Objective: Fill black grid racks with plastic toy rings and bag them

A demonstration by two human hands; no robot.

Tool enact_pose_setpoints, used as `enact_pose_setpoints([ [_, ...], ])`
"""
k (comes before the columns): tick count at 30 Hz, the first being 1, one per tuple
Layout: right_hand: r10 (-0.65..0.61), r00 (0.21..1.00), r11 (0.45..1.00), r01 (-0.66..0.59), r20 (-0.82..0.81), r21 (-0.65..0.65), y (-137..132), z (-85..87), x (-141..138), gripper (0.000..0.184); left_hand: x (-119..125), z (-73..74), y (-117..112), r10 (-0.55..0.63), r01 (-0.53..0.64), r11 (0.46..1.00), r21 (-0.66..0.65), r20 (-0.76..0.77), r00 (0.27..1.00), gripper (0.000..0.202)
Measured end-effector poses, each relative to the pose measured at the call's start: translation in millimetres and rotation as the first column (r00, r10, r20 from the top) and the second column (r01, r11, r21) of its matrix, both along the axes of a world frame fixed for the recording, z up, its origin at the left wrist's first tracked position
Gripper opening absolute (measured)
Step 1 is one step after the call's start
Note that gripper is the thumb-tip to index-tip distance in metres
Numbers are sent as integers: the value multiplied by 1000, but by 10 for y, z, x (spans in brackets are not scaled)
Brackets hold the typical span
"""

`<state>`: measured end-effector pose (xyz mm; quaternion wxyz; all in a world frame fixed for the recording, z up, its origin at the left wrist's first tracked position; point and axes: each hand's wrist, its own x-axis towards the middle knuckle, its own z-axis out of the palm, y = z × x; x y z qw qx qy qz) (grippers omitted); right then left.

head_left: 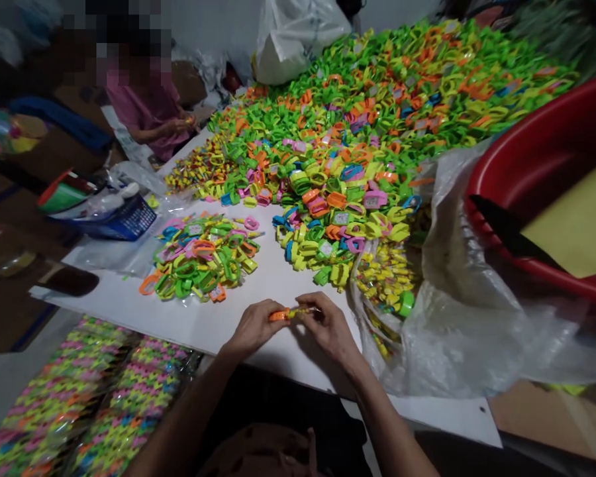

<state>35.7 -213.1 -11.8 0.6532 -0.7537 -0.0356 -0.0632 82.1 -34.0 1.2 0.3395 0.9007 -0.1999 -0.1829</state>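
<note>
Over the front of the white table point(238, 311), my left hand point(254, 326) pinches an orange plastic toy watch point(279, 316). My right hand point(328, 326) has its fingers closed on a thin yellow wrapped stick point(300, 311), which meets the orange watch end to end. Whether the two are joined I cannot tell. Left of my hands lies a small heap of toy watches point(198, 262) in green, yellow, orange, pink and blue, some with sticks. Many more yellow wrapped sticks point(385, 275) lie in a clear plastic bag to the right of my right hand.
A large pile of toy watches point(377, 132) covers the table's far side. At right stands a red tub point(487, 179) beside plastic sheeting point(457, 318). A blue basket point(129, 218) sits at left. Packed bags point(54, 404) lie below. Another person point(149, 112) sits at far left.
</note>
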Motion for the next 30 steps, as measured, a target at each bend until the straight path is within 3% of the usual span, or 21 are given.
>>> enact_pose_setpoints([
  [3, 27, 1000, 993, -28, -16, -111, -71, -63, -109, 11, -122, -61, -35, 81, -102, 981, -166, -128, 988, 24],
  [6, 85, 994, 983, -95, -72, -155, -153, -87, -233, 19, -180, -61, -109, 62, -94, 975, -200, -158, 985, 24],
  [11, 76, 997, 957, -77, -12, -280, -286, 23, -318, 22, -201, 51, -191, 1, -18, 991, -135, -124, 992, 23],
  [15, 176, 984, 930, -163, 10, -330, -296, 77, -321, 19, -238, 75, -200, -42, 39, 998, -45, -60, 997, 23],
  [22, 210, 978, 937, -203, -5, -283, -257, 97, -358, 17, -359, -21, -248, -49, 48, 994, 94, 12, 999, 15],
  [27, 278, 944, 910, -318, -177, -266, -399, 136, -428, 19, -562, -107, -292, -175, 134, 954, 268, 133, 976, 21],
  [30, 370, 898, 890, -416, -237, -185, -504, 131, -405, 17, -666, -152, -320, -266, 209, 929, 304, 158, 951, 18],
])
